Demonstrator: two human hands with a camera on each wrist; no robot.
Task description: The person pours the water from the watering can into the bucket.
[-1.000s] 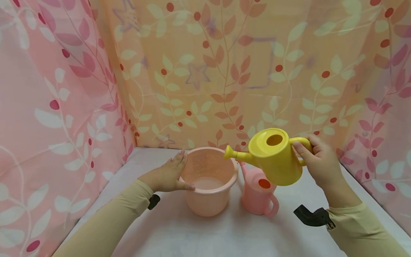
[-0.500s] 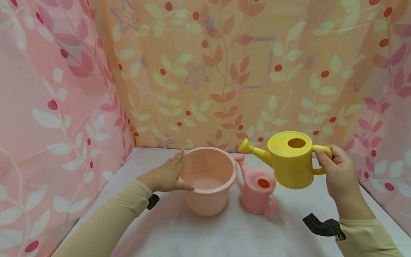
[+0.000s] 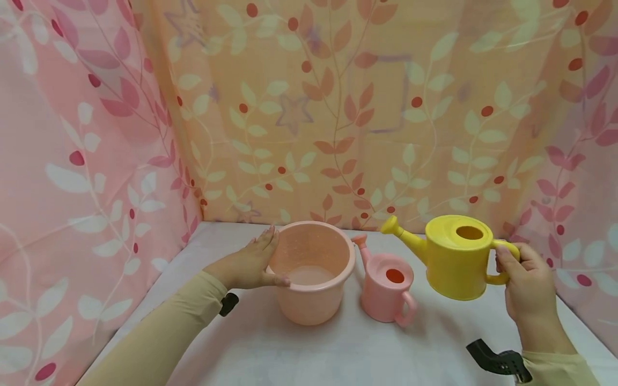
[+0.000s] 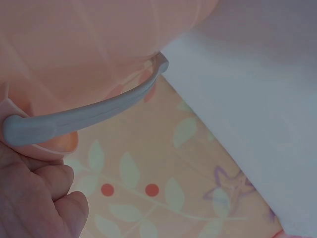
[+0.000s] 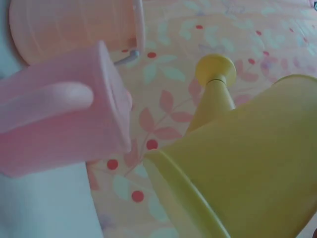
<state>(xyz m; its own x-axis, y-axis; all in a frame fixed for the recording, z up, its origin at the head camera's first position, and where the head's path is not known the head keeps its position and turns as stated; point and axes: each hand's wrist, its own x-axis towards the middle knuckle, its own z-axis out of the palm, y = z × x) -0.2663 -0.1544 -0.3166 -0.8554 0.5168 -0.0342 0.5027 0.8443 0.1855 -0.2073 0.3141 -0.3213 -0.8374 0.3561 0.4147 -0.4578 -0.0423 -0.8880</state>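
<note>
Since a second ago the yellow watering can (image 3: 456,257) has swung away from over the bucket, off to the right and lower, and it now hangs level instead of tipped forward.

Biggest thing on the white table (image 3: 338,354) is the pink bucket (image 3: 311,273), standing upright toward the left with a little water in the bottom. The left hand (image 3: 253,262) lies against its left wall, fingers straight along the rim and thumb on the near edge, steadying rather than gripping; the left wrist view shows the bucket's grey bail handle (image 4: 89,111) hanging down beside it.

Next in size, the yellow can is held clear of the table on the right, its long axis running left to right: spout (image 3: 401,233) pointing left toward the bucket, handle on the right. The right hand (image 3: 528,287) has its fingers curled round that handle.

Smallest, the pink watering can (image 3: 386,289) stands on the table between bucket and yellow can, just beside the bucket, its handle toward the viewer. It lies below and to the left of the yellow can's spout, which matters for any setting down.
</note>
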